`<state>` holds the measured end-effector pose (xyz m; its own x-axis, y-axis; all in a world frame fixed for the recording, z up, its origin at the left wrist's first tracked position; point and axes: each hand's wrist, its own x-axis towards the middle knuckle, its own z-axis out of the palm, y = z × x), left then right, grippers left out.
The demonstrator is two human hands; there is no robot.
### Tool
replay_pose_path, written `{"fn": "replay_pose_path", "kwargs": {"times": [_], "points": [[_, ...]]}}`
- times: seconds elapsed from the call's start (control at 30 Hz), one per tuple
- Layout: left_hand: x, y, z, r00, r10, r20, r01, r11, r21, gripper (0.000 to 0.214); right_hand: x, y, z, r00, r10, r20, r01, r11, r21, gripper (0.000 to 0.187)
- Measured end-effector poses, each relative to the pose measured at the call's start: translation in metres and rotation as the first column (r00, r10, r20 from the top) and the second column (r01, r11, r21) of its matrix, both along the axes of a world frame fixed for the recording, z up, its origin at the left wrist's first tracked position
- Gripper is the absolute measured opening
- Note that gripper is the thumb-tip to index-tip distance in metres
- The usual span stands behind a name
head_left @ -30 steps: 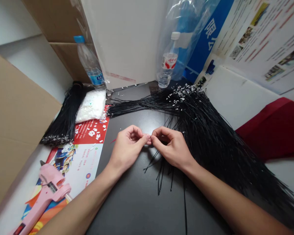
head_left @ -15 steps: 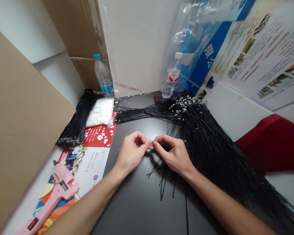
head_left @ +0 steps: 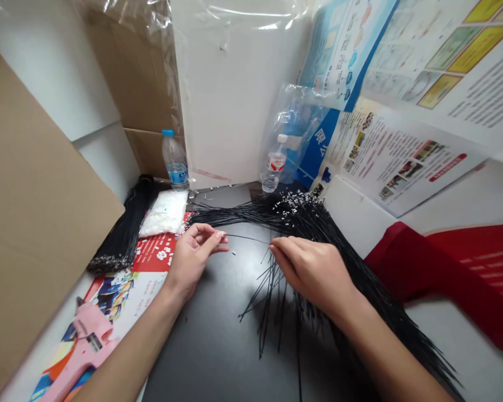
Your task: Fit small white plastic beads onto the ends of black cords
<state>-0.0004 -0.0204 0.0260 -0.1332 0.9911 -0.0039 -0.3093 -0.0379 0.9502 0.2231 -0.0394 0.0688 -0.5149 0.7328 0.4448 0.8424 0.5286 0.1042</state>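
Observation:
A thin black wire [head_left: 247,238] runs nearly level between my two hands, above the dark tabletop. Its left end is pinched between thumb and finger of my left hand [head_left: 195,251], where a tiny pale tip shows. My right hand [head_left: 312,268] is closed on the other end, knuckles up. Behind and to the right of it lies a big heap of black wires [head_left: 352,268], many tipped with small white connectors [head_left: 299,202]. A small white piece [head_left: 233,253] rests on the table between the hands.
A pink glue gun [head_left: 88,340] lies at the left on a printed sheet [head_left: 151,285]. Behind it are a bundle of black wires [head_left: 123,229] and a bag of white pieces [head_left: 165,213]. Two bottles, one blue-capped [head_left: 175,162] and one white-capped [head_left: 274,164], stand at the back.
My hands, close together before, have moved apart, and the wire now stretches between them. The head view has tilted up, showing more of the wall.

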Motion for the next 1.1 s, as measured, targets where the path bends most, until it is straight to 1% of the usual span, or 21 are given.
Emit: {"fn": "replay_pose_path", "kwargs": {"times": [0.03,0.1,0.13,0.17,0.2,0.23,0.3,0.33,0.37,0.4,0.43,0.53,0.63,0.7,0.73,0.83,0.87,0.9,0.97,1.03,1.1], "points": [[-0.003,0.001,0.001,0.999,-0.032,-0.026,0.032,0.999,-0.012,0.034,0.003,0.001,0.01,0.999,-0.048,0.012,0.048,0.999,0.013,0.034],[-0.01,0.003,0.001,0.99,-0.056,-0.133,0.056,0.998,-0.002,0.033,0.012,0.01,0.031,0.974,-0.224,0.028,0.223,0.974,0.026,0.033],[-0.014,0.004,0.0,0.974,-0.036,-0.223,0.042,0.999,0.02,0.031,0.018,0.017,0.04,0.938,-0.344,0.045,0.343,0.939,0.023,0.033],[-0.018,0.006,-0.001,0.943,0.004,-0.334,0.014,0.999,0.052,0.027,0.025,0.027,0.048,0.881,-0.467,0.072,0.467,0.884,0.012,0.033],[-0.023,0.007,-0.002,0.882,0.05,-0.469,-0.016,0.997,0.078,0.023,0.033,0.038,0.053,0.816,-0.569,0.103,0.573,0.82,-0.009,0.034],[-0.027,0.008,-0.003,0.786,0.069,-0.614,-0.021,0.996,0.085,0.02,0.04,0.049,0.056,0.753,-0.644,0.135,0.654,0.755,-0.042,0.035],[-0.035,0.008,-0.005,0.557,0.081,-0.827,0.029,0.993,0.117,0.014,0.049,0.068,0.054,0.664,-0.708,0.243,0.745,0.654,-0.13,0.038],[-0.038,0.008,-0.006,0.449,0.095,-0.888,0.061,0.989,0.136,0.014,0.05,0.074,0.049,0.641,-0.713,0.285,0.765,0.627,-0.15,0.041],[-0.041,0.008,-0.006,0.361,0.123,-0.924,0.085,0.983,0.164,0.016,0.047,0.077,0.042,0.642,-0.704,0.302,0.762,0.628,-0.156,0.043],[-0.044,0.007,-0.005,0.291,0.165,-0.942,0.09,0.976,0.198,0.018,0.042,0.078,0.033,0.664,-0.687,0.294,0.743,0.65,-0.159,0.043],[-0.048,0.007,-0.004,0.235,0.211,-0.949,0.075,0.969,0.234,0.021,0.035,0.077,0.023,0.711,-0.65,0.266,0.699,0.695,-0.169,0.041],[-0.061,0.006,-0.002,0.12,0.308,-0.944,-0.026,0.951,0.307,0.026,0.001,0.067,-0.006,0.898,-0.404,0.174,0.439,0.85,-0.29,0.031],[-0.071,0.008,-0.005,0.058,0.298,-0.953,-0.092,0.952,0.292,0.027,-0.036,0.065,-0.026,0.978,-0.164,0.131,0.201,0.911,-0.36,0.026],[-0.071,0.011,-0.01,0.063,0.275,-0.959,-0.068,0.96,0.271,0.025,-0.056,0.072,-0.033,0.992,-0.061,0.107,0.096,0.928,-0.359,0.024],[-0.068,0.012,-0.013,0.088,0.255,-0.963,-0.024,0.967,0.253,0.024,-0.065,0.078,-0.036,0.995,-0.019,0.093,0.052,0.932,-0.36,0.024],[-0.049,0.011,-0.018,0.194,0.118,-0.974,0.151,0.977,0.149,0.02,-0.086,0.1,-0.04,0.997,0.059,0.041,-0.04,0.932,-0.361,0.024],[-0.041,0.01,-0.018,0.202,0.043,-0.978,0.239,0.967,0.092,0.021,-0.092,0.108,-0.041,0.997,0.08,0.023,-0.066,0.931,-0.36,0.024],[-0.033,0.008,-0.017,0.187,-0.026,-0.982,0.319,0.947,0.036,0.022,-0.099,0.114,-0.041,0.994,0.105,0.007,-0.095,0.928,-0.36,0.025],[-0.019,0.004,-0.015,0.109,-0.105,-0.988,0.434,0.9,-0.047,0.029,-0.112,0.124,-0.042,0.987,0.163,-0.01,-0.155,0.917,-0.368,0.026],[-0.009,0.001,-0.013,0.055,-0.122,-0.991,0.466,0.881,-0.083,0.033,-0.124,0.13,-0.041,0.975,0.222,0.003,-0.204,0.901,-0.384,0.026],[-0.005,0.001,-0.014,0.019,-0.108,-0.994,0.465,0.881,-0.087,0.033,-0.135,0.132,-0.041,0.963,0.267,0.035,-0.232,0.889,-0.394,0.024]]}}
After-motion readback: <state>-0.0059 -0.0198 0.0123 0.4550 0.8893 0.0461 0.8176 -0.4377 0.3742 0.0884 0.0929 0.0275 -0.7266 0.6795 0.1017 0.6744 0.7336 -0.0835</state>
